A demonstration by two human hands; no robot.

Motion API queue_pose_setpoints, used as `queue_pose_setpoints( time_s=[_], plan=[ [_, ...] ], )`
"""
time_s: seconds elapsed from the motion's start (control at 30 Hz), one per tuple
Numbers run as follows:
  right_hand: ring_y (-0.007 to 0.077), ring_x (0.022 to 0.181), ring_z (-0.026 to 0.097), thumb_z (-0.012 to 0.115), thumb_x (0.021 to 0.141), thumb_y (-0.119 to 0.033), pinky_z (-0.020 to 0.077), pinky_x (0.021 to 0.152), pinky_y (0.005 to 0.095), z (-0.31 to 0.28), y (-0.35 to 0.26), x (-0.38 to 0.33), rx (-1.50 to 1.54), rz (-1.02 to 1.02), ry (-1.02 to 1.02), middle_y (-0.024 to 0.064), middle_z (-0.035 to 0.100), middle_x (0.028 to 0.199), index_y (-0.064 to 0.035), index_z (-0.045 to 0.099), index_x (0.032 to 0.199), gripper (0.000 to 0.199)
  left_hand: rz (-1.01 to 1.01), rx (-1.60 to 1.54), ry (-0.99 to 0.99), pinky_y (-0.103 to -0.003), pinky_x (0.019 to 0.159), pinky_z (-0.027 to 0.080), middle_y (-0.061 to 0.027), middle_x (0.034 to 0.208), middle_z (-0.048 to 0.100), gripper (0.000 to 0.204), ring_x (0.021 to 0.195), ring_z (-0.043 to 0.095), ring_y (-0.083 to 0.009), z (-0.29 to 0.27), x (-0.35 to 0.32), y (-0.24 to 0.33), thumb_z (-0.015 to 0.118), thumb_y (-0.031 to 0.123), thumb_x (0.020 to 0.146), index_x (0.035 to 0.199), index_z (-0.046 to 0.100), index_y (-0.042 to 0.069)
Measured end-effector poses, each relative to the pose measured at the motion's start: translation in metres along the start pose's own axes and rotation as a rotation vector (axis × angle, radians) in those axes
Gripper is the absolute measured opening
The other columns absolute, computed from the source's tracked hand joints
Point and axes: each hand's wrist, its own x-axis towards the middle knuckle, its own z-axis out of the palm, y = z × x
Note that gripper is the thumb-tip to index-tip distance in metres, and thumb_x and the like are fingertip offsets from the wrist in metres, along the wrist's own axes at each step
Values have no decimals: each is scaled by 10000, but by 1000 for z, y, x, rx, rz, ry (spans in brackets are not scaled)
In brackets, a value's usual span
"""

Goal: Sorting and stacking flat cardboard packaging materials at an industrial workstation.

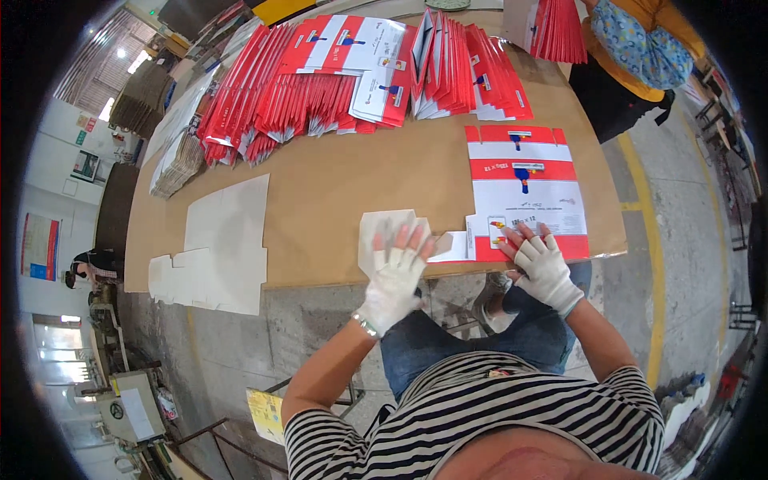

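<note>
Both my hands wear white gloves that leave the fingertips bare. My left hand (394, 280) lies with spread fingers on a small off-white cardboard piece (400, 216) near the table's front edge. My right hand (547, 274) rests open on the lower edge of a flat red-and-white printed carton blank (528, 196). A narrow white flap (456, 248) reaches from that blank toward my left hand. Further left, a plain pale cardboard blank (228, 232) lies flat, its near end sticking out past the table edge.
Rows of folded red-and-white cartons (320, 112) line the back of the brown-covered table (320, 180). A cardboard stack (178, 164) sits at the back left. Beyond the far right corner stands another person (644, 48), beside more red cartons (560, 32). Machinery (128, 408) stands at lower left.
</note>
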Motion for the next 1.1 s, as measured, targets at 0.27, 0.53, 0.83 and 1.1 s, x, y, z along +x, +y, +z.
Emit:
queue_pose_setpoints(
  time_s=[0.27, 0.53, 0.83, 1.1],
  plan=[
    [273, 1391, 371, 648, 820, -374, 205, 1152, 567, -6, -2, -1, 43, 25, 26, 53, 415, 1507, -173, 478, 1416, 652, -498, -1719, 714, -427, 1163, 256, -166, 1618, 52, 1260, 1454, 209, -296, 58, -19, -31, 820, 6, 705, 1549, -108, 117],
    [281, 1393, 368, 638, 838, -380, 212, 1148, 571, -7, -1, 1, 40, 6, -10, 52, 410, 1510, -178, 460, 1430, 650, -539, -1657, 1007, -326, 944, 445, -56, 1165, 610, 371, 1105, 555, -169, 72, 43, 1, 685, 158, 917, 1223, 539, 9],
    [241, 1374, 409, 516, 882, -223, 310, 1091, 558, -17, 22, 7, -111, -154, 6, 29, 418, 1508, -191, 456, 1409, 532, 65, -261, 594, -423, 1072, 388, -244, 1483, 381, 671, 1367, 404, -352, 62, 54, -4, 625, 92, 791, 1424, 418, 3],
    [233, 1377, 414, 462, 910, -179, 271, 1100, 594, -7, 22, 4, -86, -185, 36, 30, 456, 1477, -200, 461, 1402, 492, 10, -257, 422, -735, 1047, 199, -183, 1590, 200, 732, 1459, 184, -415, 58, 57, 22, 624, 516, 844, 1495, 359, 312]
  ],
)
